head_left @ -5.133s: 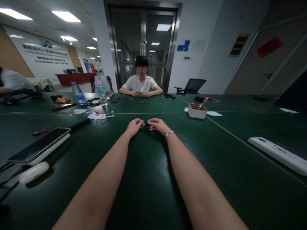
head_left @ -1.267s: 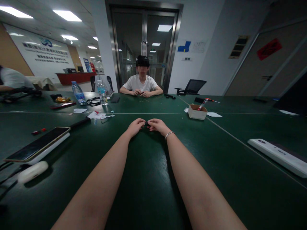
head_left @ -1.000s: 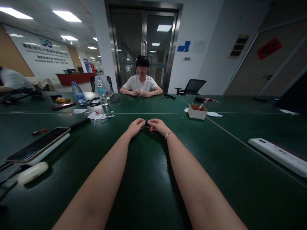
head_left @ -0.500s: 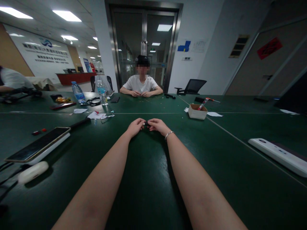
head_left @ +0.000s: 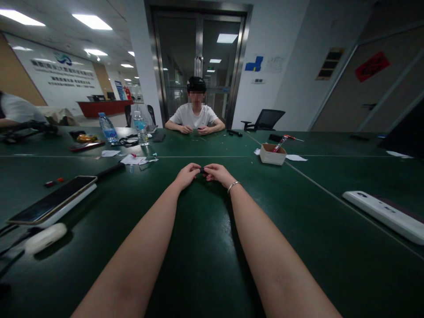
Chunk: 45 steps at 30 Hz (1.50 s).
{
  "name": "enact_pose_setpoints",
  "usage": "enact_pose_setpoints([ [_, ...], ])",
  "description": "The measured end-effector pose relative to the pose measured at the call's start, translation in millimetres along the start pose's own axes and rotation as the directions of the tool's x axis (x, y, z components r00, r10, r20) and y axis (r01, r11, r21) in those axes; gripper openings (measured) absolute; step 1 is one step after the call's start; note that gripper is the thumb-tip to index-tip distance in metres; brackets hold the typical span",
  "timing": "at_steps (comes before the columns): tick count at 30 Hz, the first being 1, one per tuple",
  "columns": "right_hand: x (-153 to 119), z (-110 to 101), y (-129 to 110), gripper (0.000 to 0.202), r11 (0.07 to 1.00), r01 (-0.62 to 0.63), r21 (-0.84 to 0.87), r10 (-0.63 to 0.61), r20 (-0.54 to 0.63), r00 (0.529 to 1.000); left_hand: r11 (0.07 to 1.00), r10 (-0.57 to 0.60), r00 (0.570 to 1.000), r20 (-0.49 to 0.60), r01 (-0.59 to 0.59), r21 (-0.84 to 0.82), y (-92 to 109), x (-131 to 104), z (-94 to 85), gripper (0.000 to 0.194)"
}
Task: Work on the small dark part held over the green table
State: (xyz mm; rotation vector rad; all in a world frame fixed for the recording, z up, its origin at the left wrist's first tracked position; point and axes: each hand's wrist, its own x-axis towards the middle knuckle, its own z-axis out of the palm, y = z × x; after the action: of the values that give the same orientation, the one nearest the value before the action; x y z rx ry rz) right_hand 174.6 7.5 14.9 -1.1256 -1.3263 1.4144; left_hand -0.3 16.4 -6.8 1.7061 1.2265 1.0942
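Observation:
Both my arms reach forward over the dark green table (head_left: 202, 247), and the hands meet near its middle. Between the fingertips is a small black object (head_left: 202, 170), too small to name, with a bright bit on its left side. My left hand (head_left: 188, 176) pinches it from the left, its fingers closed. From the right, my right hand (head_left: 217, 174) grips it between thumb and fingers; a silver bracelet (head_left: 233, 186) circles that wrist. The fingers cover much of the object.
Across the table sits a person (head_left: 196, 115) in a white shirt. At left are a phone (head_left: 54, 198) on a white block, a white oval device (head_left: 46, 238), paper scraps (head_left: 134, 159) and water bottles (head_left: 141, 128). Right of my hands stand a small box (head_left: 273, 155) and a white power strip (head_left: 386, 214).
My hands stay almost in place, still on the small black object. The person opposite has lowered the head slightly and moved the hands a little apart.

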Motion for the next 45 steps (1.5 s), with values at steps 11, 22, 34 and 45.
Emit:
enact_pose_setpoints([
  [11,-4.2,0.7,-0.7,0.008,1.0,0.02,-0.01,-0.02,-0.008,1.0,1.0,-0.025,1.0,-0.009,0.025,0.015,7.7,-4.9,0.9,0.027],
  [22,-3.7,2.5,9.1,0.013,0.997,0.07,-0.013,-0.07,-0.04,0.997,0.988,0.033,0.999,0.002,-0.033,0.148,-2.0,-8.4,1.2,0.032],
  [34,1.8,12.2,5.1,0.008,0.972,0.083,-0.219,-0.091,-0.024,0.996,0.928,-0.083,0.989,-0.122,0.121,0.351,15.7,-12.1,7.2,0.035],
  [45,-20.0,-1.1,17.8,0.024,0.936,0.196,-0.292,-0.191,0.044,0.981,0.951,-0.003,0.999,0.035,-0.008,0.308,17.5,-32.4,3.7,0.034],
])
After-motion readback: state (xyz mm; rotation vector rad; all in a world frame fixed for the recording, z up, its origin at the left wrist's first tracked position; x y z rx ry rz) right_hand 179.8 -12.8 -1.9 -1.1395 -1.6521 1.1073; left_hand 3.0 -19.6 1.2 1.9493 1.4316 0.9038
